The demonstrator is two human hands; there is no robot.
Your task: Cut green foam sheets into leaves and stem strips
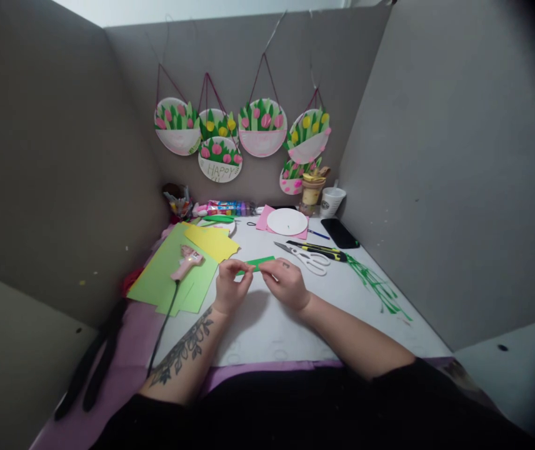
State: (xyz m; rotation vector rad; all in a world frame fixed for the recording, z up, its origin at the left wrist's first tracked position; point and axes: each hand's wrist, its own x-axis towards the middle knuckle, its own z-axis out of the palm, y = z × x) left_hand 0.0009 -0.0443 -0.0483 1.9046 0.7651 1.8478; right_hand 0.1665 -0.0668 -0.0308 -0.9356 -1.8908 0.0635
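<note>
Both hands meet over the middle of the white-covered table, pinching a strip of green paper [262, 261]. My left hand [232, 284] grips its near left end between thumb and fingers. The right end is pinched by my right hand [286, 282], whose fingers hide part of the strip. Just beyond my right hand lie white-handled scissors [312, 259] and a black and yellow utility knife [324, 250]. A pink hot glue gun [185, 262] rests to the left, on light green paper sheets [155, 281] beside yellow paper [211, 240].
Thin green paper strips [377, 284] lie at the right, near a black phone [340, 233]. A white paper plate [287, 222] sits on pink paper at the back. Decorated plates [262, 128] hang on the grey back wall. The glue gun's cord [164, 325] runs toward my left forearm.
</note>
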